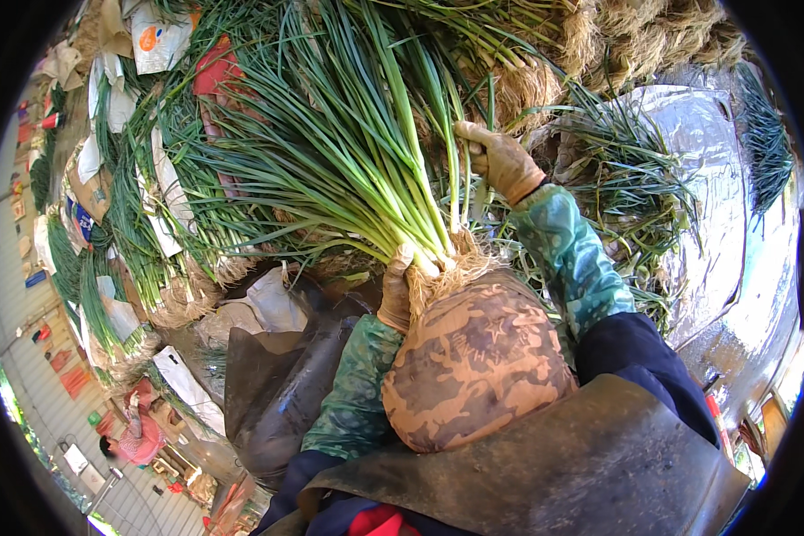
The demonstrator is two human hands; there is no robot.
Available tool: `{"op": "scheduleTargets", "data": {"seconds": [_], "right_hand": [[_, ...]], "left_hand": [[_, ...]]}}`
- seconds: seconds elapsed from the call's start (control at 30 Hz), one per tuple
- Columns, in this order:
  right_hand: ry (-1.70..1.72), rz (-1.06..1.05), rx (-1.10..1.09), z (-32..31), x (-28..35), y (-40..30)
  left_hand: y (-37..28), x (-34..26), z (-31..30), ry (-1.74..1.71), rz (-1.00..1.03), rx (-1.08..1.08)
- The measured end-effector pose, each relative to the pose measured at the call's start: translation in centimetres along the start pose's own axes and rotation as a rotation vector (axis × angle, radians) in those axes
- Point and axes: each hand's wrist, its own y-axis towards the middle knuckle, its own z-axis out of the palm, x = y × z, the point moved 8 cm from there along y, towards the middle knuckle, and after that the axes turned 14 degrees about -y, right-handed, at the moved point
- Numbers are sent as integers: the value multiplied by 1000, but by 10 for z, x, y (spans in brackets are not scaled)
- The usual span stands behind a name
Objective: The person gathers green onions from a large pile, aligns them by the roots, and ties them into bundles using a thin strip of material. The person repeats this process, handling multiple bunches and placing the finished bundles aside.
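My gloved left hand (396, 289) is closed around the white root end of a large bunch of green onions (368, 167), just above a camouflage-patterned cushion or cloth bundle (476, 362). The leaves fan out away from me, and the pale roots (459, 264) rest against the top of the bundle. Farther up on the right, my gloved right hand (489, 151) has thumb and forefinger at a few separate green onion stalks (453, 161); whether it grips them is unclear. Green patterned sleeves cover both forearms.
Tied onion bunches (167, 268) lie at left, and more with dense roots (529, 87) lie at the top. Loose leaves (630, 174) and silvery sheeting (703, 221) are at right. A dark apron (536, 462) covers the lap. A person in red (137, 435) is far off, lower left.
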Motion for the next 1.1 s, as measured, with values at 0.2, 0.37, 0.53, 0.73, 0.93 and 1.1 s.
{"op": "scheduleTargets", "data": {"seconds": [0.2,0.37,0.53,0.73,0.93,1.1], "right_hand": [[-167,-23,-144,-5,2,-1],[-749,-419,-304,-29,0,24],[-272,-58,-12,-42,7,18],[-280,-81,-28,13,-16,14],[-331,-235,-70,-9,-135,47],[658,262,156,-9,-177,-36]], "left_hand": [[-4,10,6,-137,-124,-25],[-11,9,13,-13,-149,-83],[-3,1,-1,-32,14,-100],[-3,7,-3,-134,68,-20],[-2,7,-7,-130,54,-33],[-2,14,-7,-343,-25,46]]}}
